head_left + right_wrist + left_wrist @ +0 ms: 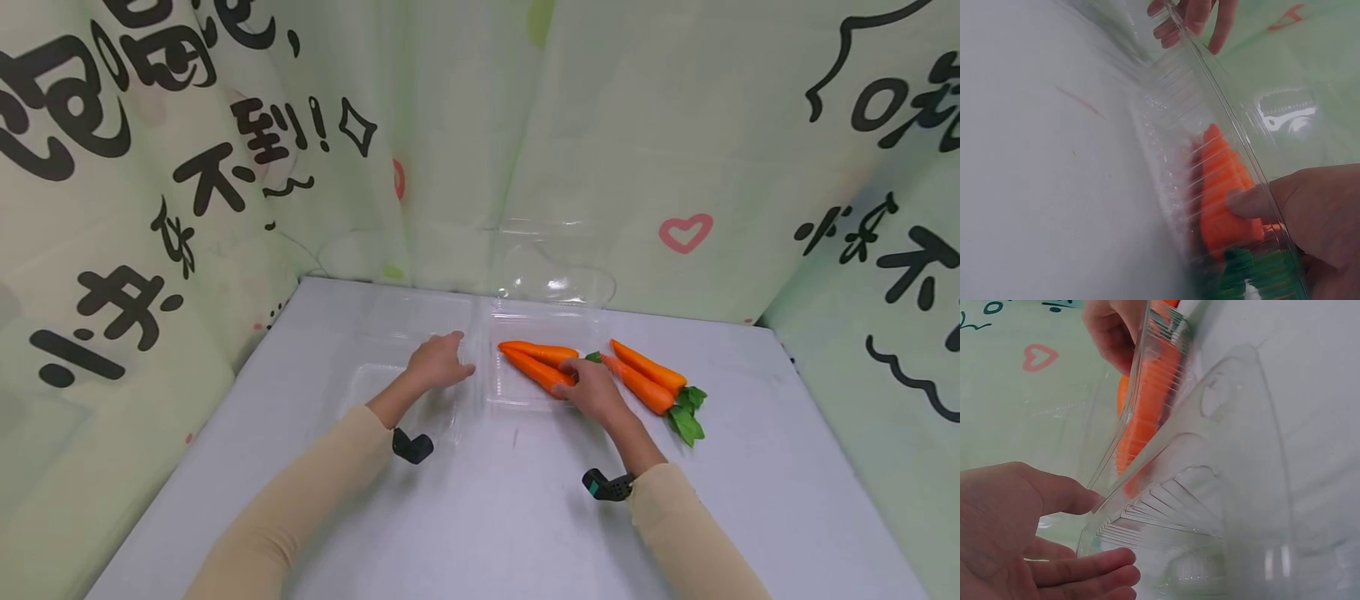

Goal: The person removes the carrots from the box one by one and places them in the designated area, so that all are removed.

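Two orange toy-like carrots lie in a clear plastic box; the rear carrot point(542, 351) has a bit of green top showing. On the front carrot point(531, 368), my right hand point(596, 390) keeps its thumb and fingers around the thick end; the right wrist view has the thumb point(1250, 203) pressed on the orange side. My left hand point(438, 362) is at the left side of the clear box point(517, 403), its fingers loosely extended. In the left wrist view that thumb point(1079, 497) meets the clear rim.
Two more carrots point(637, 385) with green leaves point(686, 423) lie on the white table point(517, 517), right of the box. The box's clear lid point(555, 267) stands raised behind it. Another clear box point(367, 379) is on the left. A printed curtain point(450, 125) encloses the table.
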